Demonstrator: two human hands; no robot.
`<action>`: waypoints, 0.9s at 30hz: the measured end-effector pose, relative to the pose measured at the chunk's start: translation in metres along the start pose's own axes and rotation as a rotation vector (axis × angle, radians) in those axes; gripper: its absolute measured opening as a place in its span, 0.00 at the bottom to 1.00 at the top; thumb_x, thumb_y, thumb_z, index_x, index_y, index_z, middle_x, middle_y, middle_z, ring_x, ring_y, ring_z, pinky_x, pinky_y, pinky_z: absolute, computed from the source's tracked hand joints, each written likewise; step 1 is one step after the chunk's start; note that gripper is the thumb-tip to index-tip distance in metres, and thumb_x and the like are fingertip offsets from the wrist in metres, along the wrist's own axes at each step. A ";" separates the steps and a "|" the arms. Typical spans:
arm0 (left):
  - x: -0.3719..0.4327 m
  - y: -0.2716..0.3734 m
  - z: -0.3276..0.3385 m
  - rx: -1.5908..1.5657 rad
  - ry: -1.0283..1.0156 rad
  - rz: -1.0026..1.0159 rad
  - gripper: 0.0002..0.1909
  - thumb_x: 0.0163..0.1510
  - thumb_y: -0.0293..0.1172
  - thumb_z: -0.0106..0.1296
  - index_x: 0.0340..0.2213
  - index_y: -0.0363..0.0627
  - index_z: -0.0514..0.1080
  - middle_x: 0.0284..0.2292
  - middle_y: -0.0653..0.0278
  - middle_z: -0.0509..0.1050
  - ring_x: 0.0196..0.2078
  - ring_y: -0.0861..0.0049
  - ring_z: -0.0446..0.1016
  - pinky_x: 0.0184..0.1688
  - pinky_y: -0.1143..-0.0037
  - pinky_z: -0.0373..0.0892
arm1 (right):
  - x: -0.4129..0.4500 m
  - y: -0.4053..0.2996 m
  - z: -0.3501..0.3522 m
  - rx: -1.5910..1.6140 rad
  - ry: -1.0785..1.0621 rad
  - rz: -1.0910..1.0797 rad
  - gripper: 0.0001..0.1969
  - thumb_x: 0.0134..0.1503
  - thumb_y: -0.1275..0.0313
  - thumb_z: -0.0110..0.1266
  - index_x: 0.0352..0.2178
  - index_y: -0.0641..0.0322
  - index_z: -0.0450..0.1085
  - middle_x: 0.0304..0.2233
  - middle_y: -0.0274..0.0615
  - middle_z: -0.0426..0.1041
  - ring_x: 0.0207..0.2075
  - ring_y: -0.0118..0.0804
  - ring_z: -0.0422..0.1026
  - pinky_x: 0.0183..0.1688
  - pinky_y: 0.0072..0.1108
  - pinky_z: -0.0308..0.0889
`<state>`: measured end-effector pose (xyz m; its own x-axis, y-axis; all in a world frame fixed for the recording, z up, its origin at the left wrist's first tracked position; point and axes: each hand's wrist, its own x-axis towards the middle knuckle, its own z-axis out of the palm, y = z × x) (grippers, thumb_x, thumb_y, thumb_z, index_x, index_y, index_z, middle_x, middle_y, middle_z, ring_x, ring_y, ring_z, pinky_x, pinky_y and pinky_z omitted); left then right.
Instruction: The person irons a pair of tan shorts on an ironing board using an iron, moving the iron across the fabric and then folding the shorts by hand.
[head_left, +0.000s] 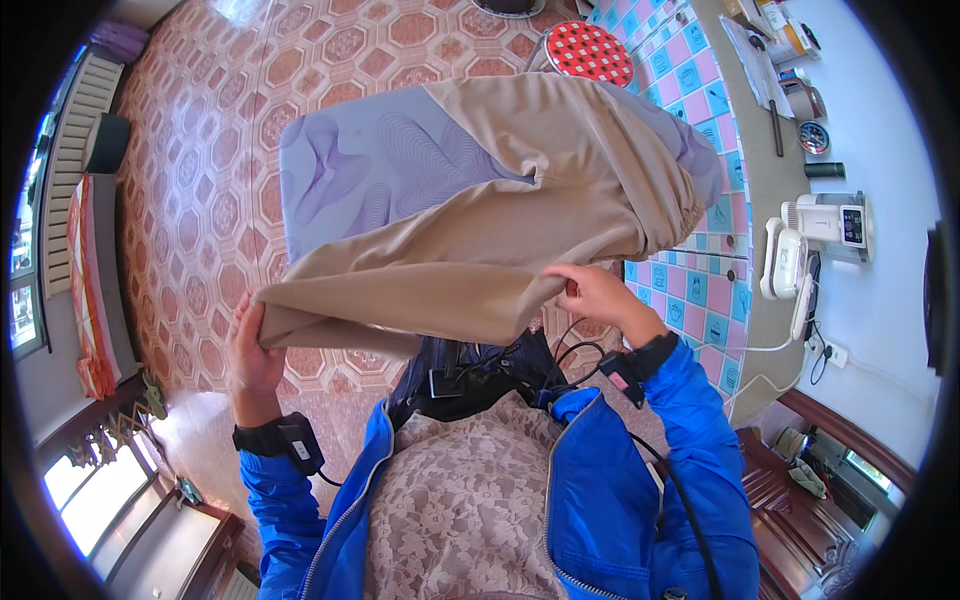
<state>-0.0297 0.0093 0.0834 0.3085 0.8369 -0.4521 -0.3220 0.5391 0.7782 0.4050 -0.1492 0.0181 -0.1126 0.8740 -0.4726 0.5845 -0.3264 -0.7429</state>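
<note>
A pair of beige trousers (570, 202) lies across an ironing board with a grey-purple patterned cover (352, 165). The elastic waistband is towards the board's right end, and one leg is spread over the far edge. My left hand (253, 341) grips the hem end of the nearer leg, at the board's near left corner. Farther up that same leg, my right hand (596, 292) pinches the fabric between thumb and fingers. Between both hands the leg is lifted and folded over, hanging past the board's near edge.
A round stool with a red dotted seat (589, 54) stands beyond the board. Along the right runs a counter (772, 315) over tiled-pattern cabinets (690, 292), bearing a white appliance (829, 225) and a corded white device (787, 259). A radiator (75, 165) is at the left wall.
</note>
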 end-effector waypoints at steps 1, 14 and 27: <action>0.002 0.008 0.012 -0.008 -0.020 0.013 0.09 0.55 0.29 0.41 0.37 0.42 0.66 0.32 0.67 0.71 0.33 0.83 0.70 0.33 0.84 0.67 | 0.009 -0.003 0.005 -0.146 0.122 -0.138 0.10 0.44 0.75 0.49 0.32 0.59 0.67 0.22 0.45 0.70 0.25 0.36 0.70 0.28 0.25 0.64; 0.003 -0.129 -0.133 1.932 -0.437 -0.255 0.09 0.38 0.36 0.55 0.24 0.47 0.76 0.24 0.57 0.74 0.28 0.62 0.73 0.33 0.68 0.67 | 0.001 0.035 -0.003 -0.020 0.246 0.166 0.07 0.45 0.73 0.50 0.28 0.61 0.70 0.21 0.42 0.72 0.24 0.31 0.72 0.28 0.24 0.65; 0.130 -0.056 0.089 0.595 -0.268 -0.355 0.22 0.56 0.37 0.40 0.48 0.34 0.59 0.42 0.53 0.69 0.41 0.69 0.71 0.43 0.76 0.67 | -0.026 0.184 -0.137 0.172 1.063 0.349 0.33 0.42 0.68 0.56 0.49 0.70 0.55 0.41 0.53 0.67 0.37 0.43 0.69 0.41 0.25 0.64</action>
<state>0.1080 0.0798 0.0196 0.5364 0.5290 -0.6576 0.3537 0.5666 0.7442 0.6260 -0.1830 -0.0413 0.8234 0.5610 -0.0850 0.3224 -0.5859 -0.7435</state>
